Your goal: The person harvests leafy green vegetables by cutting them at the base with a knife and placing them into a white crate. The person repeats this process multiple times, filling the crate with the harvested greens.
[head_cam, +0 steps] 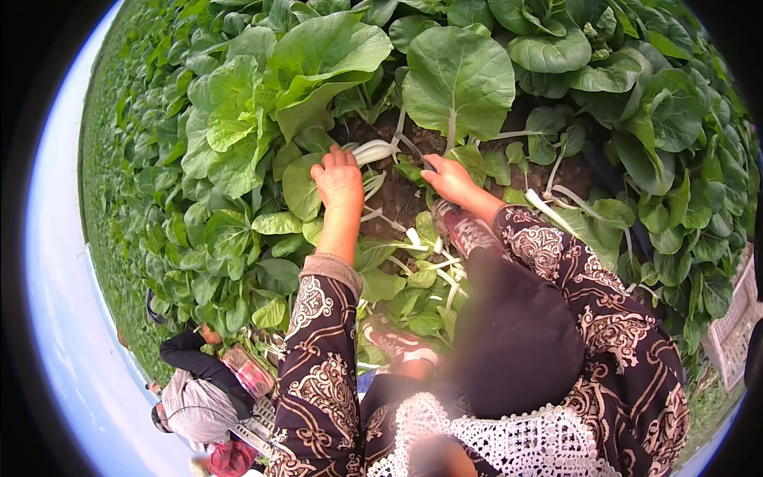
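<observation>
My left hand (340, 179) grips a leafy green vegetable by its pale stalks (374, 152), and the plant lies tilted to the left. Its broad leaves (322, 65) spread beyond my fingers. In my right hand (448, 177) is a knife (413, 146), its dark handle in my fist and its thin blade pointing toward the base of those stalks. Blade and stalk base look very close; whether they touch I cannot tell. Just past my right hand stands a large upright leaf (459, 83). Cut stalks and loose leaves (426, 271) lie on the soil between my shoes.
Dense rows of leafy plants (667, 119) surround the patch of bare soil (387, 191). My shoe (468, 229) is close below my right hand. A pale plastic crate (730, 322) is at the right edge. At lower left, another person (199, 399) bends near a white crate (256, 432).
</observation>
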A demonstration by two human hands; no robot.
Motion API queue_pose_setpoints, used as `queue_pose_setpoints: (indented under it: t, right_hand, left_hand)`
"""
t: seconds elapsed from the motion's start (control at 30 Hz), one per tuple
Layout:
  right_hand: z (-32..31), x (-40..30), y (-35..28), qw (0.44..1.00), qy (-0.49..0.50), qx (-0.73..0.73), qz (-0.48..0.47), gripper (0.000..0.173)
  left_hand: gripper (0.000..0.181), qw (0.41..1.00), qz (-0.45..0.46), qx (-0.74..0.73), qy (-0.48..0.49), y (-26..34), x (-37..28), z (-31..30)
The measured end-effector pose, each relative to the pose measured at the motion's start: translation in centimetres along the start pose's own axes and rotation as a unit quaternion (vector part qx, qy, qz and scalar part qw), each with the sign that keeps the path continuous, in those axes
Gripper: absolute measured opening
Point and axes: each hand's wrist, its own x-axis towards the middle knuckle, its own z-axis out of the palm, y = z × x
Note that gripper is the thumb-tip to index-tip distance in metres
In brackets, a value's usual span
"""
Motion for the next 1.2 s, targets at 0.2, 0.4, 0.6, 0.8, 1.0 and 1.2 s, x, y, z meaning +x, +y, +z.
queue_pose_setpoints:
  t: [0.2, 0.4, 0.6, 0.8, 1.0, 1.2]
  right_hand:
    - [1.5, 0.9, -1.3, 0.997, -0.047, -0.053, 0.018, 0.043]
    - [3.0, 2.7, -0.8, 0.991, -0.071, -0.11, 0.028, 0.036]
    - [-0.1, 0.2, -0.8, 0.978, -0.184, 0.009, 0.101, 0.029]
    - [-7.2, -6.3, -5.5, 0.934, -0.056, 0.341, 0.092, 0.052]
    - [-11.3, -9.0, -10.7, 0.844, -0.136, 0.518, -0.028, 0.078]
    - [-10.0, -11.8, -10.3, 0.851, -0.199, 0.483, 0.061, 0.056]
  left_hand:
    - [0.023, 0.998, 0.006, 0.013, 0.068, -0.4, -1.2, 2.6]
    - [0.011, 0.999, 0.018, -0.014, 0.032, -0.1, -1.1, 3.5]
    - [0.007, 0.992, 0.004, -0.118, 0.039, -1.4, -2.4, 2.5]
    - [0.019, 0.951, -0.02, -0.289, 0.111, -2.6, -5.1, -7.7]
    - [0.028, 0.873, -0.013, -0.487, 0.012, 1.1, -11.7, -18.8]
    - [0.085, 0.71, -0.029, -0.701, -0.053, 5.1, -13.5, -17.6]
